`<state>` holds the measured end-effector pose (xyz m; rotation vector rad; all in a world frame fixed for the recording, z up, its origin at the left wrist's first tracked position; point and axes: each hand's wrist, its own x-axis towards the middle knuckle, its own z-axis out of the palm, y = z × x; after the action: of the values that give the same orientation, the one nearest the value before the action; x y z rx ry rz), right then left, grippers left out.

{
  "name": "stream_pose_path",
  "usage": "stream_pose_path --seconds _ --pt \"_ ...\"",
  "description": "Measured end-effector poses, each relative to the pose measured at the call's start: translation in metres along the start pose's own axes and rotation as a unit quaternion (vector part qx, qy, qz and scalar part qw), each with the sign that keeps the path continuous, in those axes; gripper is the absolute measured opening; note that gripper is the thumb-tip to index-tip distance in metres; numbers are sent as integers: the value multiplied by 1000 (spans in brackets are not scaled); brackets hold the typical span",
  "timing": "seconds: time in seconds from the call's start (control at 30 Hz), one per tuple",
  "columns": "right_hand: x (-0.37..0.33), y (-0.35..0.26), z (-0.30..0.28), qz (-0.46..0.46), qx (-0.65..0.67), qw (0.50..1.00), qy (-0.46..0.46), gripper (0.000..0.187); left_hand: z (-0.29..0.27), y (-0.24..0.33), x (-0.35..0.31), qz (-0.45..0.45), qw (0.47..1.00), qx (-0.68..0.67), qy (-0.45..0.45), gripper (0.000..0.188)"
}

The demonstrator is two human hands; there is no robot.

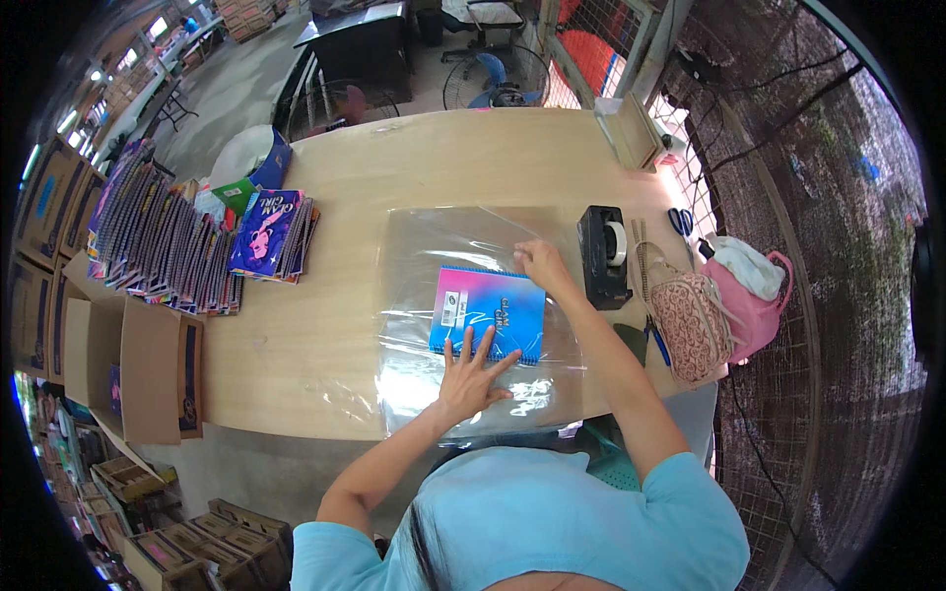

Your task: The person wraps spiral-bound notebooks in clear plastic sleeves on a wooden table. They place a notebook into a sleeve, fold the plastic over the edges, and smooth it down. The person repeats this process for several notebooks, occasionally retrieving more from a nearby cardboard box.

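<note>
Two spiral notebooks (471,291) with pink-to-blue covers lie side by side, wire bindings at the far and near edges, with a white label on one. Under them, a large clear plastic sheet (414,251) is spread on the table. My left hand (473,381) is open, its spread fingers pressing flat on the near part of the notebooks. Beyond their far right corner, my right hand (542,264) is closed in a pinch on the plastic sheet, where a crease runs up to its fingers.
A black tape dispenser (601,258) stands right of the sheet, near scissors (680,223), a patterned pouch (692,330) and a pink bag (744,295). Stacked spiral notebooks (168,236) fill the table's left side, beside an open cardboard box (148,369).
</note>
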<state>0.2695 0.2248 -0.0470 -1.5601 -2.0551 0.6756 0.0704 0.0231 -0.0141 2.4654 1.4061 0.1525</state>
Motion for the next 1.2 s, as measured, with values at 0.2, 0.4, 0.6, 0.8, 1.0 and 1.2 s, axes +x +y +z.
stream_pose_path --seconds 0.2,0.4,0.6,0.8,1.0,1.2 --pt "54 13 31 -34 -141 987 68 14 -2 0 3 1 1000 3 6 73" --pt "64 6 24 -139 -159 971 115 8 6 -1 -1 -21 999 -34 36 71" --pt "79 -10 6 -96 -112 983 106 7 5 -1 1 -26 997 -47 54 66" --pt "71 21 45 -120 -184 968 118 8 5 -2 5 -22 995 -61 71 65" --pt "56 -6 15 -315 -261 906 109 8 5 1 2 -30 994 -66 78 65" --pt "75 -38 -25 -65 -189 974 -108 23 7 0 -1 -22 995 -55 83 65"
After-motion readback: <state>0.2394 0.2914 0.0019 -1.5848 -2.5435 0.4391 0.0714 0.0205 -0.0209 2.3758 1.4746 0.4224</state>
